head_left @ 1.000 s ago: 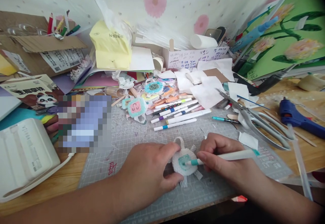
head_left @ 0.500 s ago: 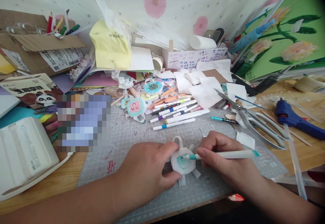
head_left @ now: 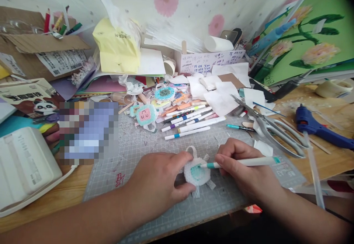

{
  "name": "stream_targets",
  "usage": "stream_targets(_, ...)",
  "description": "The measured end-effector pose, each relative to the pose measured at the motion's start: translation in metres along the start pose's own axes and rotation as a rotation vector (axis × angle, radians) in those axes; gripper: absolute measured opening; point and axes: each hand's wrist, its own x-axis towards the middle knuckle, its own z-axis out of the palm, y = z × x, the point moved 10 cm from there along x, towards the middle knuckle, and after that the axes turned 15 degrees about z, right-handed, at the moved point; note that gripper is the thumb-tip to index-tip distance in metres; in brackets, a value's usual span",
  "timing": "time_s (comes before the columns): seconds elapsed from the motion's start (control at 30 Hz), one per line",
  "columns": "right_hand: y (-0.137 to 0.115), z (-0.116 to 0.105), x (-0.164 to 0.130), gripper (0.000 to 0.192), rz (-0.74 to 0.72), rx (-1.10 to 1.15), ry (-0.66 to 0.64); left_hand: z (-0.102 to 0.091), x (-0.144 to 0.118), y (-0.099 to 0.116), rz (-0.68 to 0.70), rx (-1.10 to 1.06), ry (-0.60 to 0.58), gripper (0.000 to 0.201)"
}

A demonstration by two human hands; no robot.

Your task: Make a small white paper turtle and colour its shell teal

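My left hand (head_left: 157, 177) grips the left edge of a small white textured paper craft piece (head_left: 204, 177), thumb below and fingers above. The piece has a loop on top, short strips sticking out and a teal patch in its middle. In my right hand (head_left: 240, 163) is a white marker pen (head_left: 258, 161) with teal bands, held in a writing grip. Its tip touches the teal patch. Both hands are over the grey cutting mat (head_left: 132, 214). Beyond them lie several white marker pens (head_left: 190, 124) and a finished-looking pink and teal piece (head_left: 146, 115).
Large scissors (head_left: 276, 129) and a blue glue gun (head_left: 318, 126) lie on the right. A white boxy device (head_left: 24, 166) with a cable stands at left. Behind are a yellow tissue pack (head_left: 118, 48), a cardboard box (head_left: 63, 59) and paper scraps (head_left: 221, 98).
The marker's tip has shifted slightly over the teal patch, and its colour covers a little more there. The whole view has moved a little. My left hand keeps its hold.
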Motion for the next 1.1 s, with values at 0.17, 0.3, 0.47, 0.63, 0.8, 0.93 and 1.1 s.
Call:
stream_targets(0.17,-0.002,0.003,-0.001,0.025,-0.007,-0.028,-0.018,0.003,-0.001,-0.003,0.028,0.034,0.051,0.038)
stream_targets(0.3,-0.004,0.006,-0.002,0.025,-0.013,-0.078,-0.039,0.006,-0.002,-0.004,0.029,0.038,0.059,0.038)
stream_targets(0.47,-0.006,0.008,-0.002,0.025,-0.018,-0.108,-0.036,0.004,-0.002,-0.004,0.027,0.032,0.054,0.038)
stream_targets(0.63,-0.006,0.013,-0.003,0.023,-0.023,-0.139,-0.074,0.005,-0.002,-0.005,0.031,0.029,0.062,0.039)
stream_targets(0.8,-0.003,0.013,-0.002,0.024,-0.012,-0.133,-0.091,0.008,-0.003,-0.005,0.043,0.022,0.070,0.041)
stream_targets(0.93,-0.004,0.013,-0.002,0.024,-0.001,-0.141,-0.092,0.007,-0.003,-0.005,0.041,0.030,0.068,0.041)
stream_targets(1.1,-0.004,0.013,-0.003,0.023,-0.005,-0.153,-0.098,0.008,-0.003,-0.005,0.042,0.020,0.069,0.042)
